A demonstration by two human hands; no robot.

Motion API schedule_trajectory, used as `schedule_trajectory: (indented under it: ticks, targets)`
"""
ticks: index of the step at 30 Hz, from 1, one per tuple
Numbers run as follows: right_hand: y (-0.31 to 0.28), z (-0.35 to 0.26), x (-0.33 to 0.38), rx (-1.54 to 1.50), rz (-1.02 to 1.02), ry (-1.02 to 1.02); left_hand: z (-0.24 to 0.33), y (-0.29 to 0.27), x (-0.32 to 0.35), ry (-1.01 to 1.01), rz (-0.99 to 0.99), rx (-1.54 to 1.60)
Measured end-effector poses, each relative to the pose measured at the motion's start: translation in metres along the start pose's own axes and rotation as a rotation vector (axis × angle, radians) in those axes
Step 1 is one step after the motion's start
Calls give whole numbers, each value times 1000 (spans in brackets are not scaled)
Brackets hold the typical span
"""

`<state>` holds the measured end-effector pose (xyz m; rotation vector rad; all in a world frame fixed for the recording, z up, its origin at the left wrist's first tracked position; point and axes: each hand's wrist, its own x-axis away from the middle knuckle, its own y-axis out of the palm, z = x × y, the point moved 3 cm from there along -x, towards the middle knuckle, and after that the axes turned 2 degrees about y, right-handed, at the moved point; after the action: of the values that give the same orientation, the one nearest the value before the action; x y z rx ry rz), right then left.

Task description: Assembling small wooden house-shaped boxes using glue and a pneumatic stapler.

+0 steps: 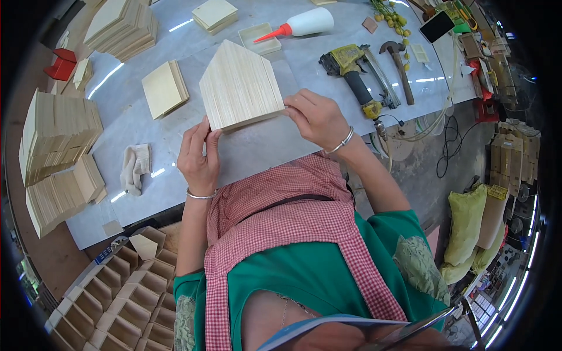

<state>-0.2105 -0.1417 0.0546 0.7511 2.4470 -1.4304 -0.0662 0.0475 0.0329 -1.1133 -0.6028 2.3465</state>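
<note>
A pale wooden house-shaped piece [240,88] with a pointed top lies near the table's front edge, its peak away from me. My left hand [199,153] pinches its near left corner between thumb and fingers. At the near right corner, my right hand [316,117] grips it with thumb and fingertips. A thin edge strip shows along its near side; what lies beneath the piece is hidden. To the left sits a small stack of square wooden panels [165,89]. Just beyond the peak is a shallow wooden tray [259,38].
A glue bottle [310,22] with a red nozzle lies behind. Right of me are a nail gun [357,76] with a hose and a hammer [401,70]. Panel stacks [64,134] and a white glove [136,167] stand left. Assembled wooden boxes [126,304] fill the lower left.
</note>
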Motion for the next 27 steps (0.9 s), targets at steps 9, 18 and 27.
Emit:
schedule_trajectory:
  ticks: [9,18,27]
  targets:
    - [0,11,-13,-4,27,-57,-1,6,-7,-57,14,-47]
    - [4,2,-4,111,125,-114,-4,6,-5,-72,31,-2]
    - [9,-2,-4,102,167,-135,-2,2,-6,-76,-6,-5]
